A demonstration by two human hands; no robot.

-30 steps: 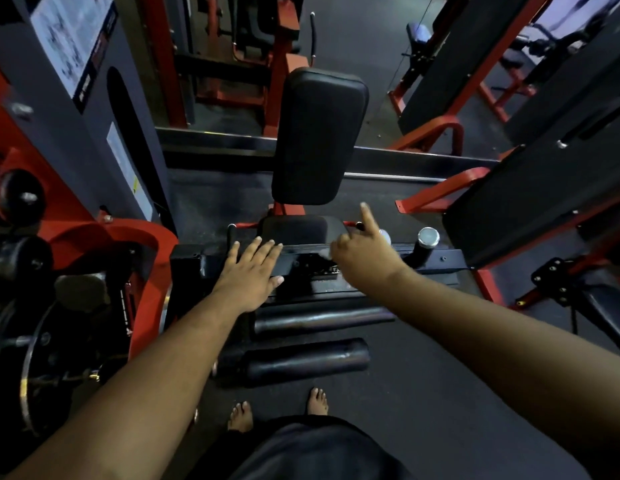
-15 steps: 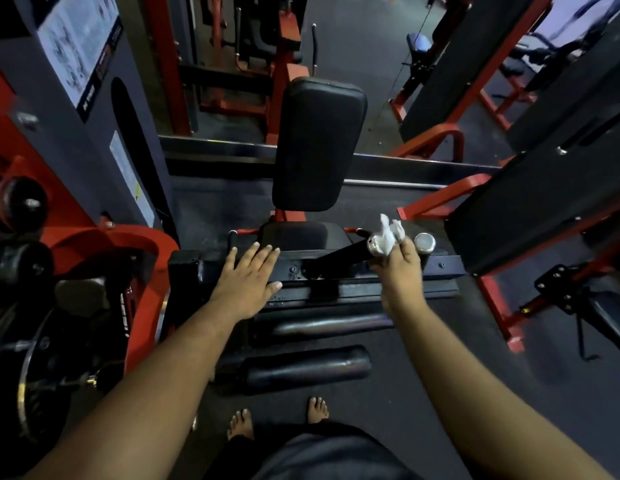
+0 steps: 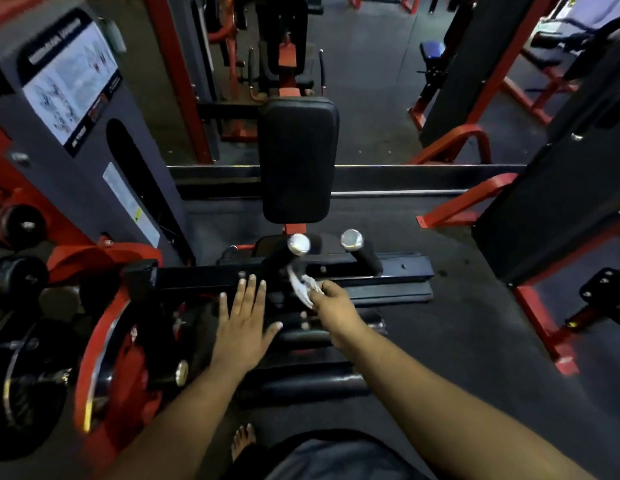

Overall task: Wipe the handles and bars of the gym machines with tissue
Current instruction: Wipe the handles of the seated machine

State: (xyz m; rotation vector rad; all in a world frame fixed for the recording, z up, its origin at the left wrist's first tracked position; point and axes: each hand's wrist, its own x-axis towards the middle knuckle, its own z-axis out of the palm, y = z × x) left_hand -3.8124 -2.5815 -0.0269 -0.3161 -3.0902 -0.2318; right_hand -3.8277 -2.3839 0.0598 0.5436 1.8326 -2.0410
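Tissue (image 3: 303, 289) pinched in right hand (image 3: 336, 306), just below left handle (image 3: 284, 256).

Left hand (image 3: 244, 322): fingers straight and spread, palm down, over black frame (image 3: 197, 277) and foam roller (image 3: 301, 336); contact not clear. Right hand: fingers curled round crumpled white tissue, thin, creased, upper end reaching up to base of left handle. Two handles, short black cylinders with round shiny metal caps, side by side; right handle (image 3: 362, 252) apart from tissue. Behind them, backrest (image 3: 298, 159): upright, rectangular, rounded corners, smooth black padding. Second roller (image 3: 301, 384) nearer, dark, cylindrical, slight sheen. Red steel tubing at both sides. Floor (image 3: 457, 341): dark, matte, speckled.
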